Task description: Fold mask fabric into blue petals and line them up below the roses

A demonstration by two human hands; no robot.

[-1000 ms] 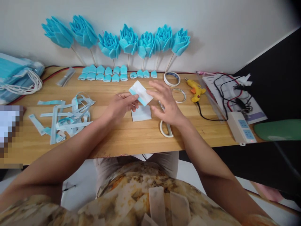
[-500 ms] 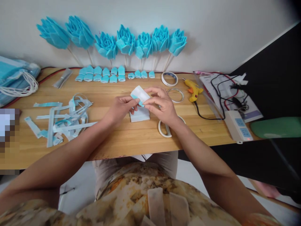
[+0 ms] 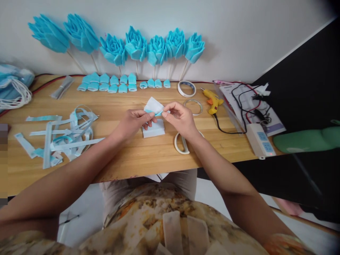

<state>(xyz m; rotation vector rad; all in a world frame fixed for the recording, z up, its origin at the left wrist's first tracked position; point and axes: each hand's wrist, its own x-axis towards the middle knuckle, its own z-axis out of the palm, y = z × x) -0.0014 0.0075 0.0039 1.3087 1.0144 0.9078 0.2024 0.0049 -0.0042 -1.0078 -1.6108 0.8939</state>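
Observation:
A small white-and-blue piece of fabric [image 3: 153, 105] is held up between my two hands, its lower edge folded over to show a blue strip. My left hand [image 3: 136, 120] pinches the fold at its left. At the right end, the thumb and fingertips of my right hand [image 3: 179, 117] grip the same edge. Just below, a flat stack of pale fabric pieces [image 3: 154, 131] lies on the wooden table, partly covered by my left fingers. A white ring-shaped roll [image 3: 182, 144] sits under my right wrist, which hides part of it.
Blue fabric flowers [image 3: 135, 46] on sticks lean on the wall behind rows of folded blue petals [image 3: 105, 83]. Cut strips [image 3: 71, 136] lie left. Tape rolls [image 3: 186, 88], a yellow glue gun [image 3: 213, 101], a power strip [image 3: 261, 141] and a green bottle [image 3: 305, 139] stand right.
The fabric piece has turned in my hands, and my right fingers have shifted from its side to the right end of the folded edge. The whole view has swung slightly right.

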